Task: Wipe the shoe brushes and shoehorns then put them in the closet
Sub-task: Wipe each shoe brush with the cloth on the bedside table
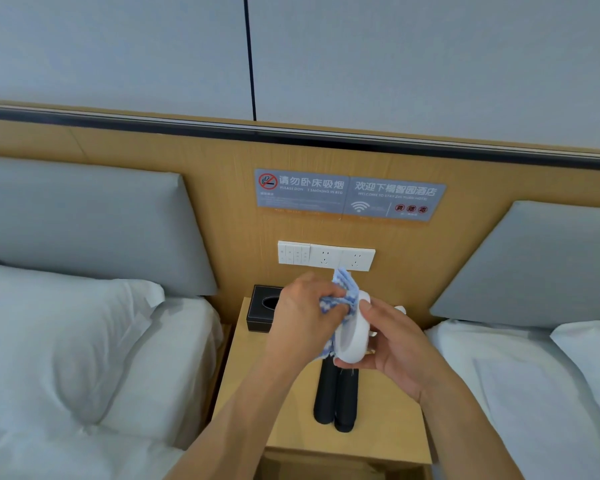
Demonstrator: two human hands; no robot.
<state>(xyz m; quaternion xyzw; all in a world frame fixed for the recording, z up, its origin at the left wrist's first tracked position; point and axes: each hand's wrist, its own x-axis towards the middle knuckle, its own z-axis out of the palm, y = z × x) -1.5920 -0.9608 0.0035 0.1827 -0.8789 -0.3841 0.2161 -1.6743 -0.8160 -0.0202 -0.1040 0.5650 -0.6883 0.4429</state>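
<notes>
Shoehorn [352,341] looks light, stiff, smooth plastic; right hand [392,348] grips its edges. Left hand [302,317] pinches a cloth [343,296] against it.

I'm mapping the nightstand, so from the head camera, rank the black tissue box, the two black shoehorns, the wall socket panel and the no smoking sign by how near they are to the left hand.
1. black tissue box, just left of the left hand, on the nightstand.
2. black shoehorns, below the hand, lying mid-nightstand; near the box's rank.
3. wall socket panel, above on the headboard.
4. no smoking sign, highest.
</notes>
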